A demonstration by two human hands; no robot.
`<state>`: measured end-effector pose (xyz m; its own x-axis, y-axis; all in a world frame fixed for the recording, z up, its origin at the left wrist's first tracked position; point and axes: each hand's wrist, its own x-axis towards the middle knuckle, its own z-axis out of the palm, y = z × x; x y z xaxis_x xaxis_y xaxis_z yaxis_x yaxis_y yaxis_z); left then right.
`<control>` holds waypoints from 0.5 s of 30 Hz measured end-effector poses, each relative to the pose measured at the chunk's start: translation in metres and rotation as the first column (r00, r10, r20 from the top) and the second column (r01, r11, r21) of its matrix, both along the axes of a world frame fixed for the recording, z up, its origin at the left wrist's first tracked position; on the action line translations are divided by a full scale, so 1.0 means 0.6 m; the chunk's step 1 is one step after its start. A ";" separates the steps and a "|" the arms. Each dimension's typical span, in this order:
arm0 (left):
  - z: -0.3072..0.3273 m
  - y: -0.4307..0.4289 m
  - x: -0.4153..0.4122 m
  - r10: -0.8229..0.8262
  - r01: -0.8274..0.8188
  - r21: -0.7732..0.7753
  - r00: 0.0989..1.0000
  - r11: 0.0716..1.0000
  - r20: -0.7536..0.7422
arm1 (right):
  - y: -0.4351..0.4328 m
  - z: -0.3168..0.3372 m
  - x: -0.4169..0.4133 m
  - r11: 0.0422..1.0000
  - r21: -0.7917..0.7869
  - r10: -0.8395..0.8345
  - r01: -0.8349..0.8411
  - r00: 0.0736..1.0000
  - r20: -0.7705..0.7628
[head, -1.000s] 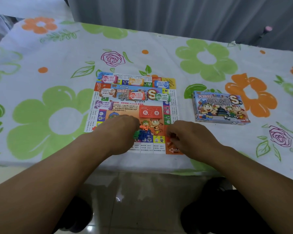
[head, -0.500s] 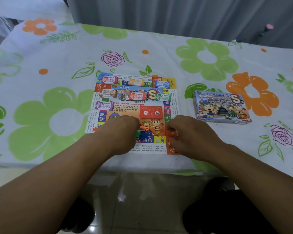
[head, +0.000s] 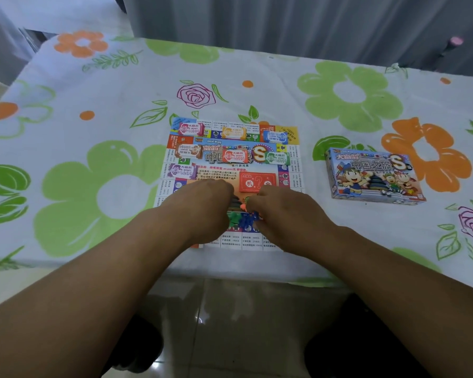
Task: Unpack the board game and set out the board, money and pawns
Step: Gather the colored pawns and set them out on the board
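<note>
Where the two hands meet over the near middle of the board [head: 292, 148], a small cluster of pawns [head: 245, 218], green, blue and orange, shows in the gap between them. Left hand [head: 206, 205] and right hand [head: 281, 214] lie knuckles up with fingers curled down around this cluster; whether either actually pinches a pawn cannot be told, since the fingertips are hidden beneath the hands. Farther out, the board lies unfolded and flat on the flowered tablecloth [head: 93, 200]. Seven small stacks of money [head: 235, 155] sit in rows across its far half, and a red card deck [head: 257, 181] lies just beyond the hands. To the right, well apart from the board, the game box [head: 372, 175] rests closed. By this evidence, board and money appear set out, and placing the pawns remains. Pawn count and shapes are too small and too covered to make out.
</note>
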<state>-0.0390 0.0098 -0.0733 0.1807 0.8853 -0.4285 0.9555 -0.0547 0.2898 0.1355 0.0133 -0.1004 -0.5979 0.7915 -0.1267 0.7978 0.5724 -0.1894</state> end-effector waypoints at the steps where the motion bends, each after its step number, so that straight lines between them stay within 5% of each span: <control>1: 0.001 0.000 -0.001 0.007 -0.007 -0.003 1.000 1.000 0.005 | 0.000 -0.001 0.000 1.000 0.005 0.006 -0.006 1.000 0.005; 15: 0.018 0.005 0.006 0.098 -0.100 0.005 0.983 0.995 0.155 | 0.016 0.028 0.018 0.993 -0.042 -0.110 0.107 0.991 -0.075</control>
